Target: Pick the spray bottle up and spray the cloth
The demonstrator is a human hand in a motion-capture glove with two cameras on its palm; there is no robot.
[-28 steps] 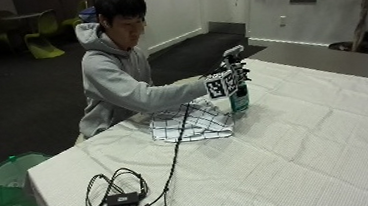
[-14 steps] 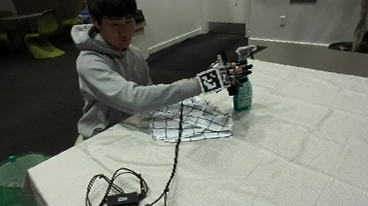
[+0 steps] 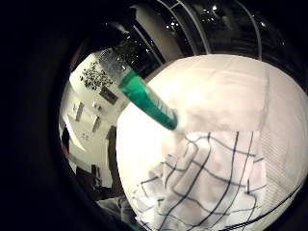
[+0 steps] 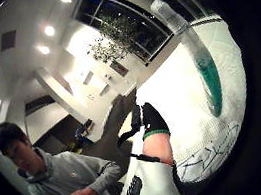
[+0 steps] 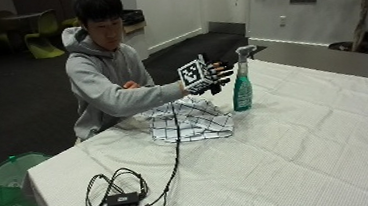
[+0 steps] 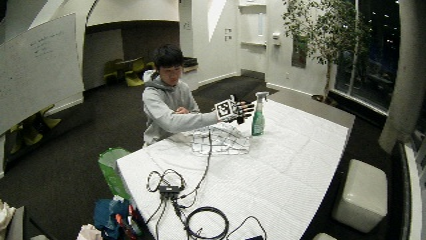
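One gloved right hand is being held in the air with fingers spread, nothing gripped, just beside the neck of the spray bottle, apart from it. The bottle is standing upright on the white tablecloth, near the checked cloth lying crumpled beside it. Partly filled with green liquid, it is judged light and rigid, perhaps slippery; the neck under the trigger looks best taken. No label writing is being made out.

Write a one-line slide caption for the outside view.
Seated person's gloved right hand, fingers spread, hovers beside an upright spray bottle standing next to a checked cloth on the white table.
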